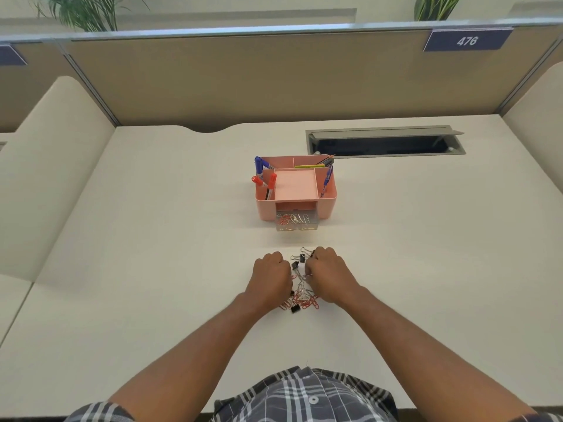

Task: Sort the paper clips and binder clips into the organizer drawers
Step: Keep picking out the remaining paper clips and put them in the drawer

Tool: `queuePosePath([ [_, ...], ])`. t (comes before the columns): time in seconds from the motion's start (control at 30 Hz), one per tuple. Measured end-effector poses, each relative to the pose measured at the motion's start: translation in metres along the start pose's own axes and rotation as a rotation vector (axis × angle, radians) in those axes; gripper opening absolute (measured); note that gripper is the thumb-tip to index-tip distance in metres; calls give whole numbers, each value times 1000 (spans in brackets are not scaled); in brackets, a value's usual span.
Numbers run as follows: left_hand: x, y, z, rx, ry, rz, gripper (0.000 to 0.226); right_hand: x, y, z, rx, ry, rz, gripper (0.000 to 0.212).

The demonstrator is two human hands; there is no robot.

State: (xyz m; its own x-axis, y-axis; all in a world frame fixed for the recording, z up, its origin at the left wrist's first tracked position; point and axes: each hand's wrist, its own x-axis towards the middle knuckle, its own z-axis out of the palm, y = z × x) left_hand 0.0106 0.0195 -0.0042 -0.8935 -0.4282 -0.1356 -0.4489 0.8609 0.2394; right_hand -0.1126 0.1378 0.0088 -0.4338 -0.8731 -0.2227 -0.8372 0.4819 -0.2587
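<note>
Desk (152, 269): curled hands (330, 274) among clips (301, 296)

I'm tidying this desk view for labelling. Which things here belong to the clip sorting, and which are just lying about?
Part of the job:
- pile of clips on the desk, paper clips and black binder clips mixed
- pink organizer
- open drawer, paper clips inside
- left hand and right hand, both at the pile

Just lying about:
- markers and pencils in the organizer
- cable hatch
- number sign
</note>
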Motion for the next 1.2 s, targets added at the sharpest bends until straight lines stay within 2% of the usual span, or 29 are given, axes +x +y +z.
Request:
queuePosePath([
  [0.2,-4,-4,-5,-166,54,-78,13,-4,2,-11,179,-47,78,9],
  [0.4,-8,-8,-12,-331,109,-157,13,-4,17,-19,432,86,258,17],
  [0.53,-8,-4,-13,-368,119,-164,14,0,24,-19,340,113,274,24],
  [0.67,-8,-2,-13,-381,131,-156,12,-3,18,-15,174,195,152,20],
  [0.77,-7,-2,-12,-399,153,-156,12,-7,3,-3,64,124,35,18],
  [0.9,-7,-1,-14,-419,178,-147,13,-8,-5,14,-27,103,55,11],
  [1.03,-6,-3,-16,-433,199,-144,14,-5,-9,13,-11,94,46,14],
  [1.2,12,-2,-41,-469,303,-120,16,7,-13,-33,278,340,64,20],
])
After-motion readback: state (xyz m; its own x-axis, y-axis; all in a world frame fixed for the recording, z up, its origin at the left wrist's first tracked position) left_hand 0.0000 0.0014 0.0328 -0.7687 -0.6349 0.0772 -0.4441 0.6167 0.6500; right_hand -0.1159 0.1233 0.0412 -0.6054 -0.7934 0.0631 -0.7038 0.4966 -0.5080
